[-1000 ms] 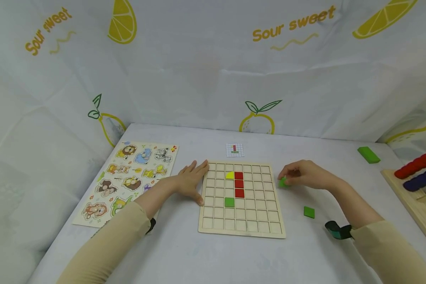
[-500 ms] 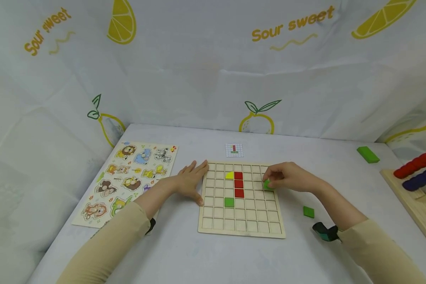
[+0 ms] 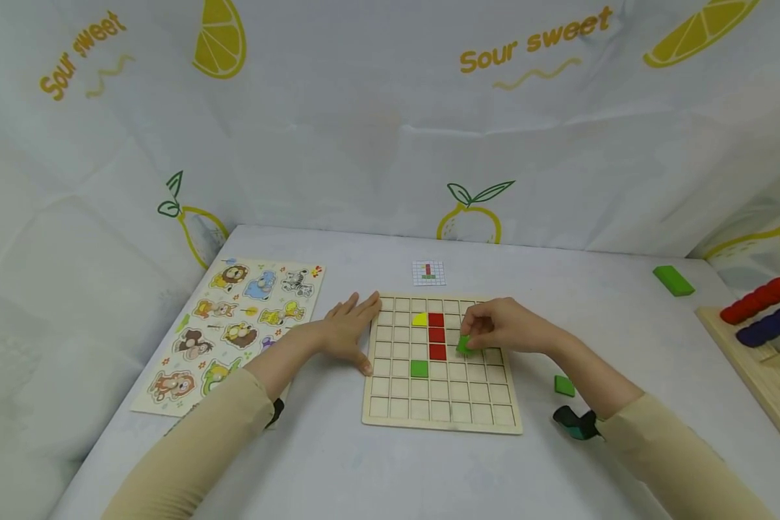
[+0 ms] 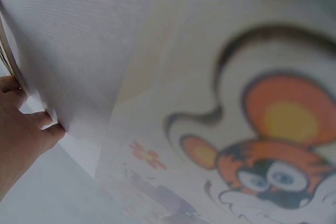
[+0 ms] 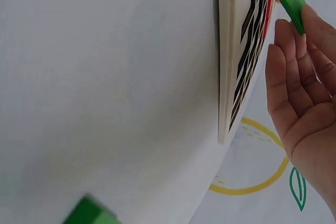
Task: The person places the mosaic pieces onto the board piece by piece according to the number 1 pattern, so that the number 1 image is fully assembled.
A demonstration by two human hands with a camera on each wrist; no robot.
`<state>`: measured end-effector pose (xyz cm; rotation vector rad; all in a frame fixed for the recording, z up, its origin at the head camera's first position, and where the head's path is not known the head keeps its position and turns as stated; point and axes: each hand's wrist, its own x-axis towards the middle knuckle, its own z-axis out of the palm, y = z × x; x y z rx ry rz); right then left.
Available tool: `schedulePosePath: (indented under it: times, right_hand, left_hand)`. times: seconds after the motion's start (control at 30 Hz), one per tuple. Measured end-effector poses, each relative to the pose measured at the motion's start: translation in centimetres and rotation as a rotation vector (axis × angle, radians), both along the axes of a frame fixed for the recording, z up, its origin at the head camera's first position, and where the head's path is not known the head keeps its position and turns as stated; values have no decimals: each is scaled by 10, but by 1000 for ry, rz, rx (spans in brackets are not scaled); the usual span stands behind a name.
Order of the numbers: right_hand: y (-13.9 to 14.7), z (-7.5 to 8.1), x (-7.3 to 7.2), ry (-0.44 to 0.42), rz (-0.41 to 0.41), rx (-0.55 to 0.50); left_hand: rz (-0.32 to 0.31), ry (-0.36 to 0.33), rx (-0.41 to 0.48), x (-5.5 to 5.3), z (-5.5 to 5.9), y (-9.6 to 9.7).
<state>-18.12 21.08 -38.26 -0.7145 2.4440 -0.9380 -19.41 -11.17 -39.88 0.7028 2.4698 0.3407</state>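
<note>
Over the right half of the wooden grid board [image 3: 442, 412], my right hand [image 3: 510, 325] pinches a green square tile [image 3: 464, 345] between thumb and fingers. The right wrist view shows that green tile [image 5: 294, 10] tilted at the fingertips. My left hand [image 3: 347, 334] rests with spread fingers against the board's left edge. Set in the grid are several red squares [image 3: 436, 335] in a column, a yellow rounded piece [image 3: 419, 319] beside the top one, and a green square [image 3: 419, 369] lower left. Another loose green tile [image 3: 564, 386] lies on the table right of the board.
Behind the board lies a small pattern card [image 3: 428, 273]. An animal puzzle board [image 3: 234, 328] is at left, partly under the left forearm. At right are a green block [image 3: 673, 281] and a wooden frame with red and blue beads [image 3: 763, 325].
My right hand has moved left with the green tile, from beside the board's right edge to over its grid. The left hand stays in place.
</note>
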Motion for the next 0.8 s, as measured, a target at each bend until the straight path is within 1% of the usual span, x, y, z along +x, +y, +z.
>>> schedulePosePath:
  times: [0.17,0.37,0.6,0.8]
  right_hand:
    - [-12,-3,0,-25,21,-11]
    - [-25,-3,3,-9,77,-41]
    - [-37,-4,8,-10,97,-8]
    - [-41,-5,12,-15,117,0]
  left_hand:
    - [2,-3,-4,0,1,1]
    - [3,-2,3,1,2,1]
    - [-2,9,-1,1,2,1]
    - [-7,13,3,1,1,0]
